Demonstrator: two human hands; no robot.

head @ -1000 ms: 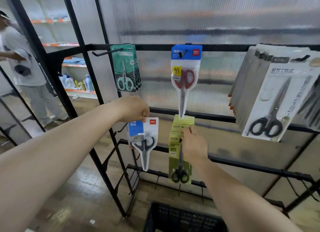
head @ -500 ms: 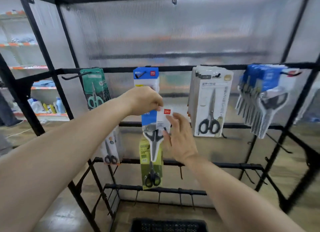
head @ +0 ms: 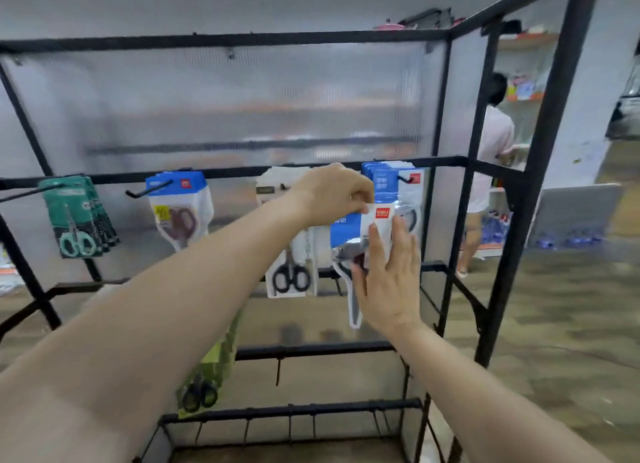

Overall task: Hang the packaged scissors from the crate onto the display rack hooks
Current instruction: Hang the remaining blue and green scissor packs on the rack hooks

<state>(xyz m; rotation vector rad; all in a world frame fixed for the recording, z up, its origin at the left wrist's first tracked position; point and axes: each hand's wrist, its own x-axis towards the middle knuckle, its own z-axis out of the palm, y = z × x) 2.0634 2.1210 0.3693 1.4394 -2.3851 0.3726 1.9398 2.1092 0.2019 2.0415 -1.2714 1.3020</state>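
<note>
Now holding the scissors pack (head: 360,236) up in front of the stack of blue packs (head: 382,182) on the right hook (head: 406,178) of the middle bar (head: 225,172), near it but not yet hung.

Has travelled far in one second: first low at the left side of the rack, then before the red-handled scissors (head: 180,217), now further right and higher. Means, most likely, that the matching place is found and only the threading onto the hook remains.

Pinching the top edge of the card with the left hand (head: 332,194), fingers curled over it. Pressing on the front with the right hand (head: 389,275), fingers straight and flat, steadying and not grasping; a second ago was touching yellow-green packs lower down instead.

Hanging with the long axis nearly upright, only a little tilted: card top up and leaning slightly right, blade tip down and slightly left. Showing the printed front to the person, same as the packs already on the hook. Cannot tell where the hanging hole sits, hidden under the left fingers and blurred.

Further left along the bar: white packs (head: 291,255) with black scissors, then green packs (head: 74,217).
</note>
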